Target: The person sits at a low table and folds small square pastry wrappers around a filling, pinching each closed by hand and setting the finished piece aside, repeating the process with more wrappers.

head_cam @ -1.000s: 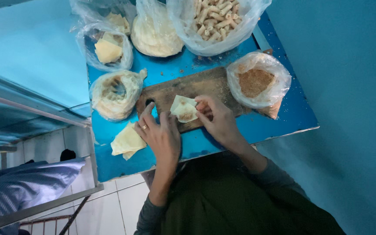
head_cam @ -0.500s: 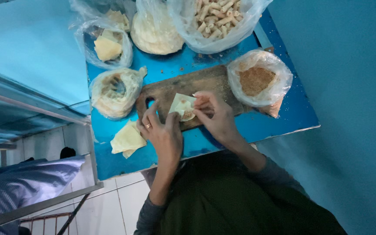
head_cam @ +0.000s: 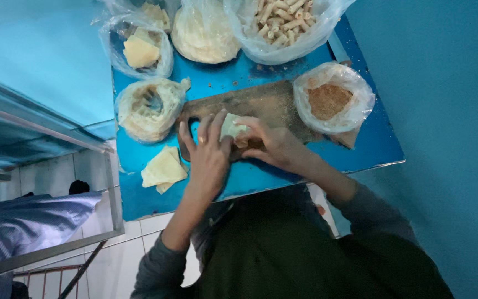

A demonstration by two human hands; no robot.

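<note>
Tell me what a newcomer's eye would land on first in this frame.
Both hands meet at the centre: the left hand and right hand fold a pale wrapper over the wooden board on a bright blue table. Around them stand open plastic bags: rolled pieces at the top, brown crumbs on the right. A loose stack of wrappers lies left of the hands.

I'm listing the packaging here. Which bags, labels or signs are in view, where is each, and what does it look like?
No labels, signs or screens; five clear plastic bags on the blue table:
Crumb bag: right of the board, round, brown crumbs.
Roll bag: top right, pale rolled sticks.
Sheet bag: top centre, round pale stack.
Square bag: top left, yellowish squares.
Open bag: left of the board, rolled down, pale.
</note>
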